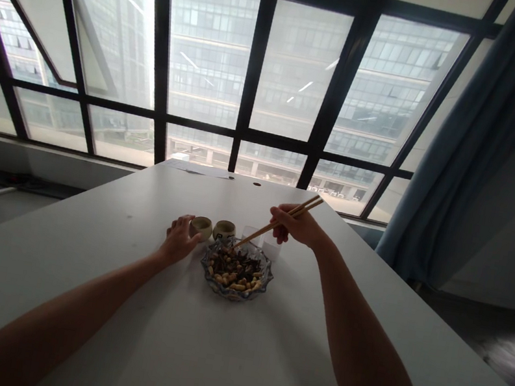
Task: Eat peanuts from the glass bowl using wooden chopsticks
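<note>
My right hand (pixel 299 225) is closed round a pair of wooden chopsticks (pixel 277 223). Their tips reach down to the far left part of a scalloped glass bowl (pixel 205 271). Peanuts in the shell (pixel 238 286) lie at the bowl's near side, with a heap of dark, thin pieces (pixel 248 264) behind them that I cannot name. My left hand (pixel 180 240) is curled round the left side of a small beige cup (pixel 201 228), which stands on the table. Beside it is a second beige cup (pixel 224 229) with dark marks on its front.
Two clear plastic cups (pixel 272 248) stand behind the bowl, partly hidden by my right hand and the chopsticks. White papers (pixel 199 169) lie at the far end of the white table (pixel 126 329). Beyond are windows, and a blue curtain (pixel 445 158) hangs at right.
</note>
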Available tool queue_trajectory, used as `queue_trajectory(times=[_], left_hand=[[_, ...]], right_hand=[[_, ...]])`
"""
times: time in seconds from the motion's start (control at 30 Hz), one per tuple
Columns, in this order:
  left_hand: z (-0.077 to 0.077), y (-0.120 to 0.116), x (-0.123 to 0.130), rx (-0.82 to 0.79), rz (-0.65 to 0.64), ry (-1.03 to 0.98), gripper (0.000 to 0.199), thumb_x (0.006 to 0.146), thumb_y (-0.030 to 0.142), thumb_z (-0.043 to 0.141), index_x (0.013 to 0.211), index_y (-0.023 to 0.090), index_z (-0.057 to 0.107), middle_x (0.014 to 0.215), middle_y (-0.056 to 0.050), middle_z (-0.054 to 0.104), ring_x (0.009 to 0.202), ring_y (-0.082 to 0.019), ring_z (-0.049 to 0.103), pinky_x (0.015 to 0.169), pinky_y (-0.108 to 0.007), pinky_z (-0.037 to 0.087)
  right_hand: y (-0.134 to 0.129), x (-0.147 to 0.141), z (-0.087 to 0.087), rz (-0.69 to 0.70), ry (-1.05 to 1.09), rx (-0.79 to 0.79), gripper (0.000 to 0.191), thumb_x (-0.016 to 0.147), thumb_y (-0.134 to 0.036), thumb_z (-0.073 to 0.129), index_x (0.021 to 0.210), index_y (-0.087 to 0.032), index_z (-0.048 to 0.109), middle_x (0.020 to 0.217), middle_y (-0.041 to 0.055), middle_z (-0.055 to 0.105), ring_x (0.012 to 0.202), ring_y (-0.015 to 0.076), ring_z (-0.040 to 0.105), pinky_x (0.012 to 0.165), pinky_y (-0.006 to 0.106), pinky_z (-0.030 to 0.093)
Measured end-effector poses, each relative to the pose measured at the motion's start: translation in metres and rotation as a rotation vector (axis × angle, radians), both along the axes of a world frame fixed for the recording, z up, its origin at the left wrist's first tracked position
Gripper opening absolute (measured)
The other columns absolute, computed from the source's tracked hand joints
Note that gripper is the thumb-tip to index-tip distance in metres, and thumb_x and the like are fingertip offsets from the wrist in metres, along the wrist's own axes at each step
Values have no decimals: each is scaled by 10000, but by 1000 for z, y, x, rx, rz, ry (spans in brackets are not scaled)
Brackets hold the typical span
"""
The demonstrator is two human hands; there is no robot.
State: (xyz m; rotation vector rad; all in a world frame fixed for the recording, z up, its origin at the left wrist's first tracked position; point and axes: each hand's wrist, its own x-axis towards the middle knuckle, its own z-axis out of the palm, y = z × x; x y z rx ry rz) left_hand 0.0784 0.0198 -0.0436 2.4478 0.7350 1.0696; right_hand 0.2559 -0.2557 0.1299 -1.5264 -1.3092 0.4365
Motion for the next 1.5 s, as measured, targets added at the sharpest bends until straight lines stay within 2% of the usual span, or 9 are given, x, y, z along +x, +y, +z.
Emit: queue_trajectory(times=[0.23,0.57,0.9,1.2,1.5], left_hand=[[0,-6,0,55,58,19,761,765,535,699,1387,201,414,1379,-183,472,1296,-396,441,1035,-578,390],[3,-11,-1,71,144,127,800,776,570,690,1410,179,398,1299,-174,506,1254,-372,469,1024,-519,397],[-8,1,3,140,22,104,774,801,453,693,1431,140,368,1407,-200,502,1314,-369,483,1092,-493,414],[1,-4,-2,52,-6,146,780,816,413,697,1472,172,350,1434,-184,555,1295,-349,561,1060,-471,467],[2,-4,-3,47,-5,137,778,797,391,719,1471,204,378,1425,-160,579,1284,-338,583,1047,-452,487]], right_hand=[[-10,23,-3,-92,108,66,547,699,-674,771,644,-146,644,465,36,636,346,140,589,309,208,419],[-10,24,-4,-90,81,25,535,725,-662,760,651,-147,638,489,43,647,369,140,601,328,210,439],[-10,16,-1,-151,-155,7,546,800,-689,679,674,-161,616,524,48,660,398,135,614,361,215,465],[-10,15,-1,-161,-182,-30,557,811,-701,661,678,-163,603,527,48,661,402,130,614,371,210,476],[-9,18,-4,-132,-184,-84,545,820,-683,665,676,-162,603,532,52,669,407,129,615,381,207,484]])
